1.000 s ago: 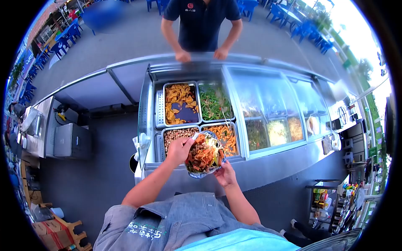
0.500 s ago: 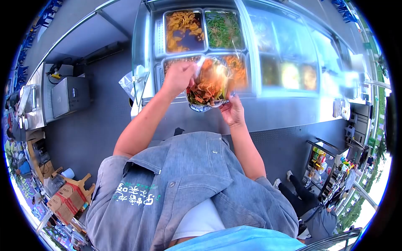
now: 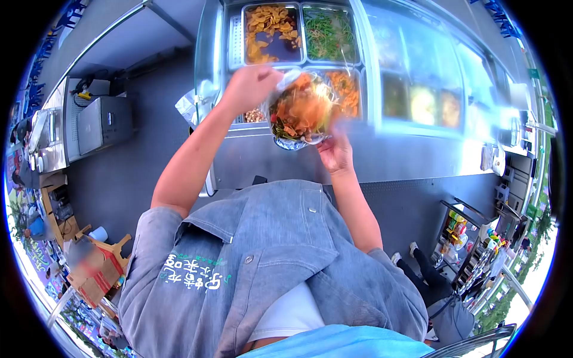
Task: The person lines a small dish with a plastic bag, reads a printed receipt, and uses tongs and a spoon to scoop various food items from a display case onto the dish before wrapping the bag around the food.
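A bowl of mixed food (image 3: 301, 110), wrapped in clear plastic, is held over the front edge of the food counter. My left hand (image 3: 252, 88) is closed on a gathered, whitish part of the plastic at the bowl's upper left. Against the bowl's lower right side is my right hand (image 3: 335, 150), its fingers closed on the rim, partly blurred. Behind the bowl lie metal trays with yellow slices (image 3: 271, 27), green vegetables (image 3: 322, 36) and orange pieces (image 3: 346, 89). Brown and white pieces (image 3: 255, 116) show below my left wrist.
Sliding glass panels (image 3: 418, 71) cover more trays to the right. A grey metal box (image 3: 106, 124) stands at the left, with a cardboard box (image 3: 98, 274) on a wooden stool below it. At the lower right are a stocked rack (image 3: 456, 235) and another person's legs (image 3: 424, 274).
The view has tilted down, and the person across the counter has left it. My left hand has moved up and left from the bowl, drawing the plastic with it.
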### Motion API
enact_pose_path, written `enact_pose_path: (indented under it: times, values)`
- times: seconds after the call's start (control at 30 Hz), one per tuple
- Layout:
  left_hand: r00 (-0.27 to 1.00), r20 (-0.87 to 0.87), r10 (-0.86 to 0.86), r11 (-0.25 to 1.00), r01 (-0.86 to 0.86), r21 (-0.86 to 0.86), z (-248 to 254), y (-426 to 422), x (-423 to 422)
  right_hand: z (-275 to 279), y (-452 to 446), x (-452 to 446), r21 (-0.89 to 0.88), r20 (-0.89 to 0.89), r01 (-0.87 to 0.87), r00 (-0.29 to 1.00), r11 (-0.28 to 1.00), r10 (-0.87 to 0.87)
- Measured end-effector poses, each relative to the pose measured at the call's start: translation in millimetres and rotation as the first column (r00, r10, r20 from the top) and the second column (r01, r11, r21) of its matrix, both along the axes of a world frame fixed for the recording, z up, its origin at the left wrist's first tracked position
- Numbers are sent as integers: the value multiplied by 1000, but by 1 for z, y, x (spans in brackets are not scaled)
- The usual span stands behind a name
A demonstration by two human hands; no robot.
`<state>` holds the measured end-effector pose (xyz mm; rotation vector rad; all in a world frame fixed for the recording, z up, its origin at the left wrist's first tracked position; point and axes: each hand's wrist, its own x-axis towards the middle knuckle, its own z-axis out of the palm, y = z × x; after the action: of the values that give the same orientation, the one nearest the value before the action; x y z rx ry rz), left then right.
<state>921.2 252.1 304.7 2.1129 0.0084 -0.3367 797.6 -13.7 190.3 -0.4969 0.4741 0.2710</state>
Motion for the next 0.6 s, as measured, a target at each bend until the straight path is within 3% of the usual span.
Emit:
enact_pose_path:
  times: [0.03,0.07,0.1,0.17,0.23,0.3,0.33,0.37,0.43,0.5,0.57,0.6]
  values:
    - [996,-46,80,996,-79,31,3,3,-3,0,-1,0,0,5,1,1000,1000,-1]
    - [988,21,153,985,-151,-90,-21,11,-10,-1,-1,-1,15,19,13,1000,1000,-13]
    - [988,29,154,985,-151,-89,-34,14,-17,-1,0,0,32,34,23,999,999,-24]
    - [936,82,342,920,-317,-229,-54,18,-43,0,1,0,28,30,35,999,999,-36]
    - [957,-14,291,928,-286,-238,-67,16,-61,-4,0,-1,24,48,35,998,999,-36]
    - [926,-250,284,662,-377,-648,-78,4,-74,-7,0,-1,7,53,48,997,999,-48]
    - [909,-366,199,515,-415,-750,-82,4,-74,-7,0,1,17,66,39,997,999,-40]
    - [911,-361,202,512,-412,-754,-85,5,-76,-5,0,3,26,80,30,996,999,-32]
    - [913,-400,80,321,-404,-857,-78,1,-81,-2,0,2,18,88,37,995,999,-38]
    - [909,-389,149,371,-416,-830,-78,-2,-80,2,1,2,19,100,25,995,1000,-26]
    - [928,-304,215,593,-371,-715,-88,-1,-81,-3,-1,4,19,93,29,995,999,-31]
    - [929,-298,218,591,-369,-718,-89,0,-85,-6,-1,2,22,81,38,996,999,-40]
